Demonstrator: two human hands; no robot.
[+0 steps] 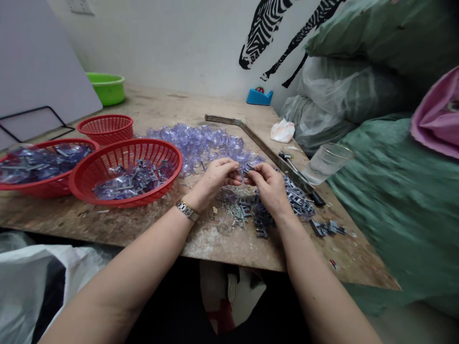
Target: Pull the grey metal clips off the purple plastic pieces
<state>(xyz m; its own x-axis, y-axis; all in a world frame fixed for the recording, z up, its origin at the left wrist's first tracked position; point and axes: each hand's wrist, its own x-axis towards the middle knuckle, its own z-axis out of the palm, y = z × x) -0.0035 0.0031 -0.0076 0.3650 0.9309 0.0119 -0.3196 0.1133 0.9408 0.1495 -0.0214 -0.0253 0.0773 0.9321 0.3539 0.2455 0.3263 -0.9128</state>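
Over the middle of the table, my left hand [226, 173] pinches a clear purplish plastic piece [241, 173], mostly hidden by the fingers. My right hand [267, 184] grips a small grey plastic part [248, 168] right against it. Behind my hands spreads a heap of clear purplish plastic pieces [201, 143]. Under and beside my right hand lie many grey plastic parts [297, 198]. A pile of small pale pins or screws [234, 210] sits just below my hands; their exact kind is too small to tell.
A red basket [82, 184] holds clear and grey pieces; another full red basket [46, 190] and a third red basket [105, 129] stand left. A bent metal bar [251, 134], a glass [328, 165] and a blue tape dispenser [259, 97] are right. Green sacks [394, 191] crowd the right edge.
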